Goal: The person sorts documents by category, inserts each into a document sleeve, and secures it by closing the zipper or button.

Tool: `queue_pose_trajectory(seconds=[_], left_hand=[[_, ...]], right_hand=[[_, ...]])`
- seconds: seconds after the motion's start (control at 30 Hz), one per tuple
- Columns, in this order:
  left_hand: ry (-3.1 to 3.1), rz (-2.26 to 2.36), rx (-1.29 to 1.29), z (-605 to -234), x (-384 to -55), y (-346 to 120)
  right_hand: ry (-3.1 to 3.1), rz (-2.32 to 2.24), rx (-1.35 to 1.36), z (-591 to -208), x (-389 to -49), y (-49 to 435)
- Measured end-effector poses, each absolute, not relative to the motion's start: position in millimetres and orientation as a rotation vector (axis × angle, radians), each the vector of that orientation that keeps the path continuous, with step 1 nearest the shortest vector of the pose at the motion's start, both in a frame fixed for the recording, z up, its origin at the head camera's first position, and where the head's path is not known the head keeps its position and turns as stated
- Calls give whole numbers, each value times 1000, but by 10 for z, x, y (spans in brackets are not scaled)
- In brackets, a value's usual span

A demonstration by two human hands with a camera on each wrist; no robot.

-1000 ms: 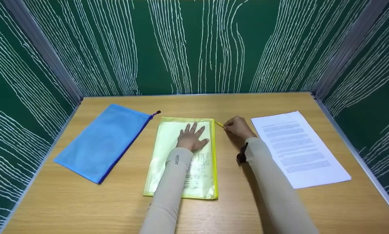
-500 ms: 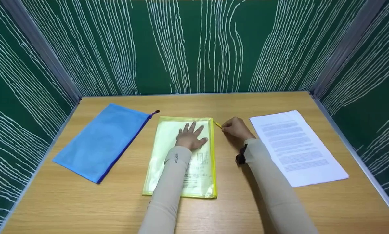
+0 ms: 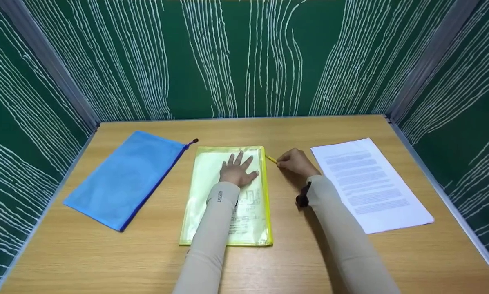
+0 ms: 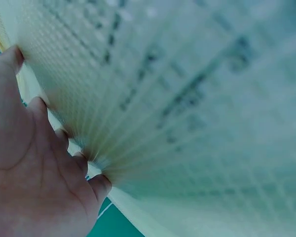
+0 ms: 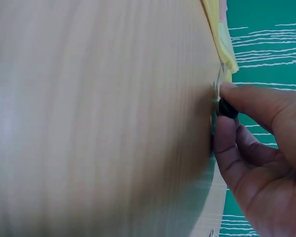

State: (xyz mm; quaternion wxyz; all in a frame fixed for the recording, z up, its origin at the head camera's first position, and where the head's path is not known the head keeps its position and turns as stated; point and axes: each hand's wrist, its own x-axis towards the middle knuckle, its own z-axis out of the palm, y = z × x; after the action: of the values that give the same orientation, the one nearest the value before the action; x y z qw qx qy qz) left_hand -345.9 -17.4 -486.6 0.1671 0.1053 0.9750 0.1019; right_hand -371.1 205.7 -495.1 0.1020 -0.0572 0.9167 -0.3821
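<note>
Green walls (image 3: 191, 90) streaked with white lines rise behind your wood-grain table (image 3: 146, 263), which fills the lower part of the head view. Your yellow pouch (image 3: 201, 196) lies at the centre, its long axis running up and down the frame, with printed paper showing through. Its bright yellow edge (image 3: 268, 200) makes the right-hand side, and from that edge's top end a short yellow pull strip (image 3: 271, 159) slants down and right to your right hand (image 3: 297, 162). So the pouch lies left of those fingers, and the right hand is the one at the strip. Its thumb and forefinger are closed in a pinch; the right wrist view shows a small dark bead (image 5: 228, 109) between them. Your left hand (image 3: 235, 173) rests on the pouch's upper half, fingers spread wide and gripping nothing, thumb tip just beside the yellow edge; how hard it presses, you cannot tell. A blue pouch (image 3: 126, 179) lies tilted at left, a printed sheet (image 3: 371, 183) at right.
</note>
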Motion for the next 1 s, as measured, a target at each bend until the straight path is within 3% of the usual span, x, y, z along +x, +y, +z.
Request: queue_pose_trajectory(seconds=[1.0], left_hand=[[2806,378,220,-4846,-3498,-158]], right_hand=[[2598,-1007,-221,-4899,-3569,2194]])
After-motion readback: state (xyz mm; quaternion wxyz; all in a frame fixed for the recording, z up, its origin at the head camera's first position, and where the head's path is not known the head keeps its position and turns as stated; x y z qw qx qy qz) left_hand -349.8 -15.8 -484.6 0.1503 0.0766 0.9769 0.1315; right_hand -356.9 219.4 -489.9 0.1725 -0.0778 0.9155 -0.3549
